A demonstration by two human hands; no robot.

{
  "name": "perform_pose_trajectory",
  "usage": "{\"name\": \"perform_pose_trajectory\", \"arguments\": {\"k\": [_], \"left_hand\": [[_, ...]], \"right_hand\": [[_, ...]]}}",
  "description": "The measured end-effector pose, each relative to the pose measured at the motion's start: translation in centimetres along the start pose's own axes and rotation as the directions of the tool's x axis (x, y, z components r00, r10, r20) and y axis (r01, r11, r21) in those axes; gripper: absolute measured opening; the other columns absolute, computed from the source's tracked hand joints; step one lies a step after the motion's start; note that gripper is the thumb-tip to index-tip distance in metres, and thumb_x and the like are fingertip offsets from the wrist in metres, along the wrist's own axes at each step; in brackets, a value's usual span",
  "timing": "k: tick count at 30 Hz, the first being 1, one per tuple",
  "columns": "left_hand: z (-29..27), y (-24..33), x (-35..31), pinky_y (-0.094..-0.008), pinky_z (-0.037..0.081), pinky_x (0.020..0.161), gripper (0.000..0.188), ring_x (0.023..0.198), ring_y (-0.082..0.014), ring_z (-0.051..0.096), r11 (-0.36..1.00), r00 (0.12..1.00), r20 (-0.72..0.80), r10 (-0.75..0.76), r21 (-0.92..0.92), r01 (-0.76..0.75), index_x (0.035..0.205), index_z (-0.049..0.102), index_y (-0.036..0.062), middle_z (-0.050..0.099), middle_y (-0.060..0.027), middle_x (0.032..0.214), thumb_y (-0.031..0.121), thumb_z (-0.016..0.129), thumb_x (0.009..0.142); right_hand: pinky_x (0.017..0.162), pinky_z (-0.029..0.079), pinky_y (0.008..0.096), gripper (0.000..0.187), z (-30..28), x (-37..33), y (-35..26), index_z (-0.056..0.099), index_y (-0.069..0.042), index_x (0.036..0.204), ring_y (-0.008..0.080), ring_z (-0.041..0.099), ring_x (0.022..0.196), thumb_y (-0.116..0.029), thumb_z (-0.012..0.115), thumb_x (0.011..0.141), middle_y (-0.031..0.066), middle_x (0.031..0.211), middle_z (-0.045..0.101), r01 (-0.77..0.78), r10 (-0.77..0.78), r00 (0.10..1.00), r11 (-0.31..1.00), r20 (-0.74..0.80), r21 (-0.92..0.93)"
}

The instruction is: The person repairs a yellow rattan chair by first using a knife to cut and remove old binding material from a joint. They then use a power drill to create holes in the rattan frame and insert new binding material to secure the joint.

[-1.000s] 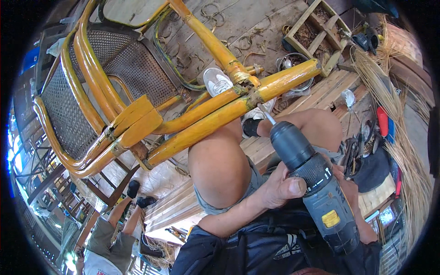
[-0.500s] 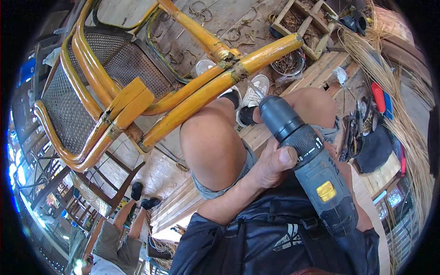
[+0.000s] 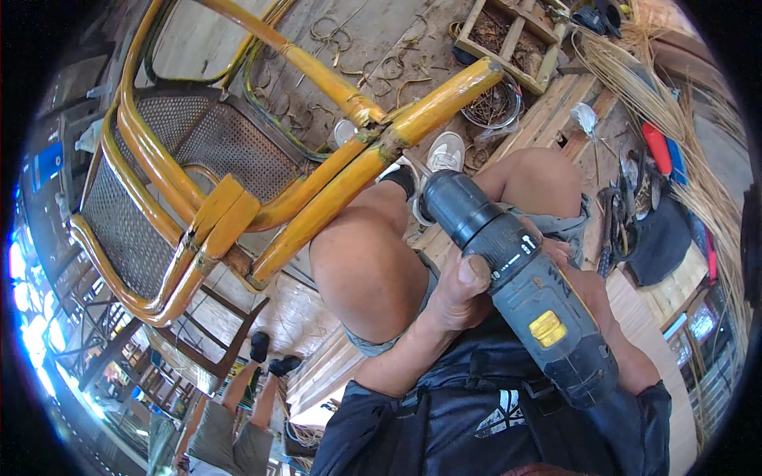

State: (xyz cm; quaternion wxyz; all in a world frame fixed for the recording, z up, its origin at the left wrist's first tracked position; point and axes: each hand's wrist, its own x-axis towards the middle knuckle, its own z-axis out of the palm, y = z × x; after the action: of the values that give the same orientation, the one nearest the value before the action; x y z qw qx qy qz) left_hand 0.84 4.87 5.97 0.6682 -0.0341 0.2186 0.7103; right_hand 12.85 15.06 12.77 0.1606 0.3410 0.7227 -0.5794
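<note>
Glossy yellow lacquer over smooth rattan poles on the chair frame [image 3: 317,198], chipped and dull at the joints. Woven cane mesh [image 3: 151,206] in the seat panel at left, matt brown, finely perforated. Black matt plastic, ribbed at the chuck, on the cordless drill [image 3: 524,278], with a shiny yellow plastic patch near the rear. Rough, dusty concrete on the floor [image 3: 397,47] at the far side. Pale bare wood, unfinished, on the planks [image 3: 556,119]. Dry straw-coloured cane strands [image 3: 683,135] at far right, fibrous. Dark matt cloth on the sleeves near.
</note>
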Motion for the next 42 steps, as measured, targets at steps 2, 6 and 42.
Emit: {"name": "perform_pose_trajectory", "arguments": {"k": [2, 6, 42], "left_hand": [[0.9, 0.4, 0.1, -0.0426, 0.043, 0.092, 0.094, 0.102, -0.0306, 0.057, 0.999, 0.995, -0.099, -0.033, -0.045, 0.029, 0.113, 0.046, -0.0014, 0.062, -0.0202, 0.098, 0.071, 0.067, 0.057], [1.1, 0.7, 0.4, -0.0413, 0.045, 0.092, 0.096, 0.097, -0.0286, 0.061, 0.999, 0.987, -0.152, -0.043, -0.020, 0.041, 0.111, 0.049, -0.0018, 0.063, -0.0180, 0.095, 0.072, 0.070, 0.054], [-0.8, -1.2, -1.3, -0.0465, 0.047, 0.090, 0.092, 0.110, -0.0375, 0.052, 0.988, 0.994, -0.040, 0.100, 0.119, -0.095, 0.109, 0.047, -0.0025, 0.062, -0.0209, 0.098, 0.078, 0.053, 0.065]], "right_hand": [[0.065, 0.052, 0.0339, 0.054, -0.3, 0.0, 0.1, 0.044, -0.010, 0.128, 0.0292, 0.064, 0.075, -0.030, 0.061, 0.081, 0.0128, 0.079, 0.062, -0.014, 0.014, 1.000, 1.000, 0.020, -0.001], [0.065, 0.050, 0.0332, 0.058, -0.7, 0.2, 1.1, 0.043, -0.005, 0.129, 0.0287, 0.063, 0.075, -0.025, 0.062, 0.079, 0.0137, 0.080, 0.061, -0.011, 0.018, 0.997, 0.995, 0.071, -0.097], [0.066, 0.050, 0.0397, 0.036, 2.5, -0.3, 4.3, 0.053, -0.003, 0.103, 0.0355, 0.062, 0.079, -0.019, 0.065, 0.074, 0.0182, 0.086, 0.061, 0.477, -0.427, 0.866, 0.863, -0.262, 0.170]]}}
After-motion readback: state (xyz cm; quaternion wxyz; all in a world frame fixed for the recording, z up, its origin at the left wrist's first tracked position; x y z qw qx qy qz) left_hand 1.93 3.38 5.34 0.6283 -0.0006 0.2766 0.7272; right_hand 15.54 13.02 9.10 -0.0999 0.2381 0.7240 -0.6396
